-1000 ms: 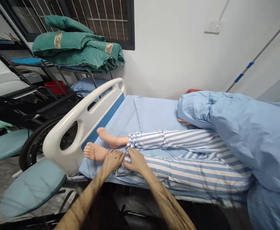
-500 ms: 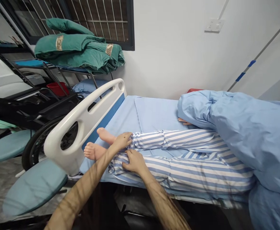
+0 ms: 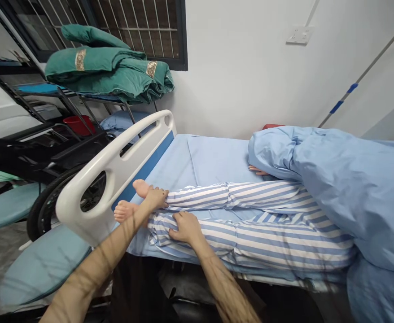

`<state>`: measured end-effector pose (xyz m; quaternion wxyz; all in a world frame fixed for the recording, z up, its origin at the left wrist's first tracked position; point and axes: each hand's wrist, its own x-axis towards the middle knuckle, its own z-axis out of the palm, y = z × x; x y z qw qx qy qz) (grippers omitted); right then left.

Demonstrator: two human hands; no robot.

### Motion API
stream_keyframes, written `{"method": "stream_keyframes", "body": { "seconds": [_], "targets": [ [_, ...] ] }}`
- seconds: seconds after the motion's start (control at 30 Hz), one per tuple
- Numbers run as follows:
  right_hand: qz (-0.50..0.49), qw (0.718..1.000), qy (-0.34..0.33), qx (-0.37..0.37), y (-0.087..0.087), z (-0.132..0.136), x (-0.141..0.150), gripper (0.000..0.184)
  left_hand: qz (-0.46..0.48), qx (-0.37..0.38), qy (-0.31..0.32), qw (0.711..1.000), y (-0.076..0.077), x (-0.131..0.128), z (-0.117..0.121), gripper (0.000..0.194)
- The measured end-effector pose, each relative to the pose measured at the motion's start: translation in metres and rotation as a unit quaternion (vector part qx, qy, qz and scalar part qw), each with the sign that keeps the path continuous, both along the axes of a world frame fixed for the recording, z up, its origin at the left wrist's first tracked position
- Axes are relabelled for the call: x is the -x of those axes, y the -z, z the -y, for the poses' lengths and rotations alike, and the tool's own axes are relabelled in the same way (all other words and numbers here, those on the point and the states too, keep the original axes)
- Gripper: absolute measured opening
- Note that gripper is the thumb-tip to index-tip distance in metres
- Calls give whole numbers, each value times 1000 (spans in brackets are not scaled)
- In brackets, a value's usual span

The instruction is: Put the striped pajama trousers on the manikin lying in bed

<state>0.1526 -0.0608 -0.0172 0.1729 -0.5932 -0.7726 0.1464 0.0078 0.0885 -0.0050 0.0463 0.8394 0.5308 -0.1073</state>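
A figure in blue-and-white striped trousers [image 3: 251,224] lies on a bed with a light blue sheet [image 3: 213,157], bare feet [image 3: 129,202] toward the white footboard [image 3: 116,166]. My left hand [image 3: 156,197] is closed on the cuff of the far trouser leg at the ankle. My right hand [image 3: 185,226] rests on the near trouser leg, its fingers pinching the striped cloth near the hem. A light blue duvet [image 3: 334,179] covers the figure's upper body.
A wheelchair wheel [image 3: 45,202] and teal padded seats [image 3: 38,264] stand beyond the footboard. A metal rack holds folded green blankets [image 3: 109,67] and a red bowl [image 3: 79,123]. A white wall with a socket [image 3: 298,35] is behind the bed.
My left hand went from the near leg's cuff across to the far leg and pulled its cuff toward the ankle. My right hand stayed on the near leg's cloth.
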Motion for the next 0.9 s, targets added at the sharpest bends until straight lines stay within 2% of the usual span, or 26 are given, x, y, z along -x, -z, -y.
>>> {"method": "stream_keyframes", "body": {
  "seconds": [0.1,0.2,0.3,0.4,0.47,0.57,0.67,0.9],
  "targets": [
    [-7,1000,13,-13,-1,3,0,32,6,-1,17,1000,-5,-11,0,64],
    [-12,1000,15,-21,0,3,1,31,110,-17,57,992,-5,-31,2,69],
    [-2,1000,4,-21,2,1,0,32,183,-2,94,979,2,-51,4,72],
    [21,1000,-14,-17,5,-2,-1,35,154,32,68,985,16,-60,3,79],
    [32,999,-18,-17,7,-4,-1,37,115,21,53,992,25,-58,1,84],
    [39,999,-19,-19,10,-5,-1,38,81,-6,54,995,34,-49,-2,75],
    [38,999,-19,-19,10,-5,0,37,62,-5,51,997,35,-44,-3,62],
    [12,999,-27,-10,8,-5,-2,36,61,-16,36,997,32,-49,2,62]
  ]
}}
